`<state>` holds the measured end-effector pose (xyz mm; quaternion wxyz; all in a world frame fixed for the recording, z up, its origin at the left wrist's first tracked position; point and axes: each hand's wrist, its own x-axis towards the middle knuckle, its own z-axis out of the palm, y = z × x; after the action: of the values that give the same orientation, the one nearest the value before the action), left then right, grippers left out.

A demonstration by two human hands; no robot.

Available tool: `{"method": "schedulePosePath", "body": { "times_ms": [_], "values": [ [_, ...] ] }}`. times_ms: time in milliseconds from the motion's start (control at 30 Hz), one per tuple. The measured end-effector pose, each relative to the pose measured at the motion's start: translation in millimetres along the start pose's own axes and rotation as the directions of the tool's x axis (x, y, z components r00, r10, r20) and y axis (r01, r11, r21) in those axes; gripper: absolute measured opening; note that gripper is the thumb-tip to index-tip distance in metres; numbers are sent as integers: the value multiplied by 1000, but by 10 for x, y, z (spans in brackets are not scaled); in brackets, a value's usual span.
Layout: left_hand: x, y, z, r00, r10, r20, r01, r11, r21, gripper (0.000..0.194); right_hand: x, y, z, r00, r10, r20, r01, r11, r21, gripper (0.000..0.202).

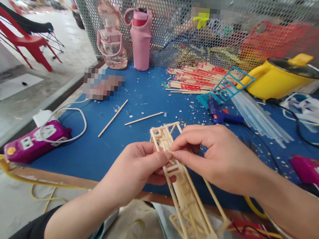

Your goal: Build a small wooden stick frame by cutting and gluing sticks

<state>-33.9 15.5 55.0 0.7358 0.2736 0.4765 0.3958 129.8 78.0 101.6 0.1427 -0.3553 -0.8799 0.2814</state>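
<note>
A long frame of pale wooden sticks (pixel 186 193) slants from the blue table top toward the front edge, its near end over the lap. My left hand (pixel 146 163) grips its left side, thumb on top and fingers partly underneath. On the frame's upper part, my right hand (pixel 201 150) pinches at a stick, its fingertips touching my left thumb; the exact piece between them is hidden. Two loose sticks lie beyond my left hand, one (pixel 113 118) slanting and one (pixel 143 118) nearer the frame.
A blue glue gun (pixel 222 115) rests by a teal rack (pixel 230 87), clear glue sticks (pixel 261 116) and bundled sticks (pixel 197 77). Behind are a yellow pot (pixel 281 80) and pink bottles (pixel 141 42). Purple power strips (pixel 37 141) sit at left and right, with cables.
</note>
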Motion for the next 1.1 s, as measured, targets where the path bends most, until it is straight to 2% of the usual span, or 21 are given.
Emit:
{"method": "schedulePosePath", "body": {
  "times_ms": [233, 400, 733, 867, 967, 1100],
  "values": [
    [-41, -20, -40, 999, 8, 44, -6, 999, -41, 29, -9, 0, 6, 1000, -4, -13, 4, 1000, -23, 16],
    [-43, -23, -25, 999, 31, -30, -31, 999, 20, 24, -5, -5, 14, 1000, -7, -10, 6, 1000, -16, 17],
    [45, -20, -33, 996, 50, 76, -45, 997, -59, 17, 13, 5, 28, 1000, -18, -18, 18, 1000, -20, 20],
    [41, -42, -58, 993, 76, 93, -70, 996, -61, 21, -3, 18, 31, 1000, -6, -10, 6, 1000, -3, 20],
    [31, -37, -75, 994, 78, 72, -75, 996, -39, 28, -22, 4, 26, 1000, -9, -17, 9, 1000, -3, 19],
    [36, 5, -74, 995, 95, 22, -95, 995, 33, 19, -26, -15, 17, 1000, -14, -15, 13, 1000, -10, 19]
  ]
}}
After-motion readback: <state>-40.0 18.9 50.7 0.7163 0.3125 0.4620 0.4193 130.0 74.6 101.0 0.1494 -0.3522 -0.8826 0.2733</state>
